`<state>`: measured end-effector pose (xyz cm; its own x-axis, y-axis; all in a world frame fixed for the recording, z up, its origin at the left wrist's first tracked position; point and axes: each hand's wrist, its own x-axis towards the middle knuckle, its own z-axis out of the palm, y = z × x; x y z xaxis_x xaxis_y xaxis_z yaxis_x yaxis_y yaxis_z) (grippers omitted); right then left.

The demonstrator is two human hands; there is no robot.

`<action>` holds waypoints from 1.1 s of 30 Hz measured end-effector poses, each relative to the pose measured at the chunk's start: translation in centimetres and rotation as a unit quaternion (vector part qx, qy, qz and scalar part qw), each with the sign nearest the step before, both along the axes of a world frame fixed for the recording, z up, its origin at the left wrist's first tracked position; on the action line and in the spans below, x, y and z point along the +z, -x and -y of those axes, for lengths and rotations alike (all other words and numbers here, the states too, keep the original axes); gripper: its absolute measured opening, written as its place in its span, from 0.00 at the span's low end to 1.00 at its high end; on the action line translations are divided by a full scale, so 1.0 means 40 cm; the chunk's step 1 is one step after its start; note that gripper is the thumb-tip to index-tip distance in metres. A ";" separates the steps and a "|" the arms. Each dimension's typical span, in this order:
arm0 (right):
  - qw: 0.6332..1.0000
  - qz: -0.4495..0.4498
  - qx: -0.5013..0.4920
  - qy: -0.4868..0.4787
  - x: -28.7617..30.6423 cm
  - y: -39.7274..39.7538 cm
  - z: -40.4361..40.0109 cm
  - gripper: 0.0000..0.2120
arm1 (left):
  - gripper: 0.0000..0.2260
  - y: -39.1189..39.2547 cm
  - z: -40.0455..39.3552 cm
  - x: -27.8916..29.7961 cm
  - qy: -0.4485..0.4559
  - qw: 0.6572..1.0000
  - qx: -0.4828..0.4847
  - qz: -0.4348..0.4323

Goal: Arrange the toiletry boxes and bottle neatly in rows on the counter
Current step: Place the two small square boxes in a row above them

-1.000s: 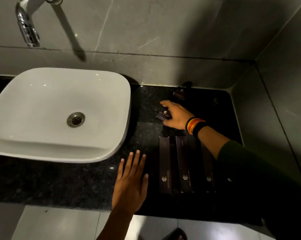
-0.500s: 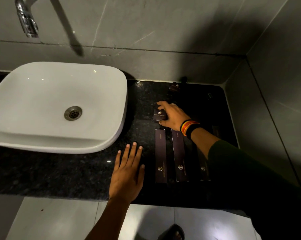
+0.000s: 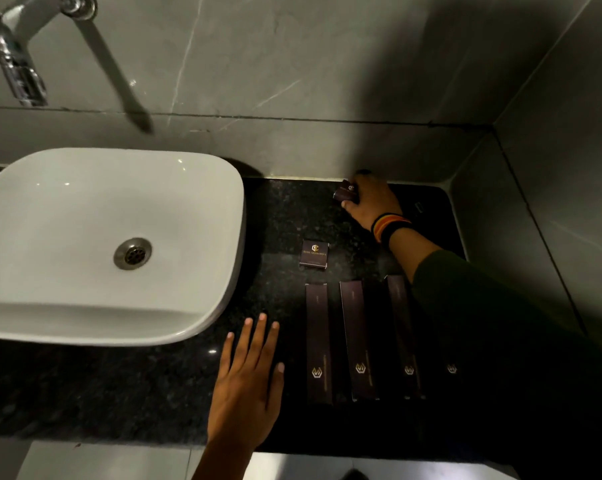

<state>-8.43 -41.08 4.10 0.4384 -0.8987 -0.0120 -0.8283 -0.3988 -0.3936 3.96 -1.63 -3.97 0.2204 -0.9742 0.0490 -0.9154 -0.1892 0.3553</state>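
On the black granite counter (image 3: 285, 216) several long dark toiletry boxes lie side by side in a row: one at the left (image 3: 318, 342), one beside it (image 3: 358, 339), a third (image 3: 401, 336), and a fourth mostly lost in shadow (image 3: 452, 368). A small square dark box (image 3: 314, 254) sits alone just behind the row's left end. My right hand (image 3: 372, 202) reaches to the back wall and is closed around another small dark box (image 3: 344, 194). My left hand (image 3: 249, 379) rests flat on the counter, fingers spread, left of the row. I cannot make out the bottle.
A white basin (image 3: 202, 317) fills the left side, with a chrome tap (image 3: 15, 64) above it. Grey walls close the counter at the back and right. A small dark item (image 3: 418, 206) lies near the back right corner.
My right hand let go of the small square box, which now lies behind the row, and moved back to the wall where it took hold of another small box. My left hand stayed put.
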 end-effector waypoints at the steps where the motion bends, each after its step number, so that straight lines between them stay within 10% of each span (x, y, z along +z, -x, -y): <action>1: 1.000 -0.020 0.001 -0.014 -0.009 -0.010 0.013 0.23 | 0.29 0.000 0.000 -0.001 0.001 1.000 0.000 0.000; 12: 0.990 0.087 0.050 -0.102 -0.019 0.050 -0.052 0.31 | 0.28 -0.001 0.006 0.008 -0.006 1.000 0.001 -0.002; 33: 0.985 0.003 0.162 -0.064 0.000 0.068 -0.213 0.40 | 0.28 0.002 0.005 0.017 -0.009 1.000 0.002 -0.007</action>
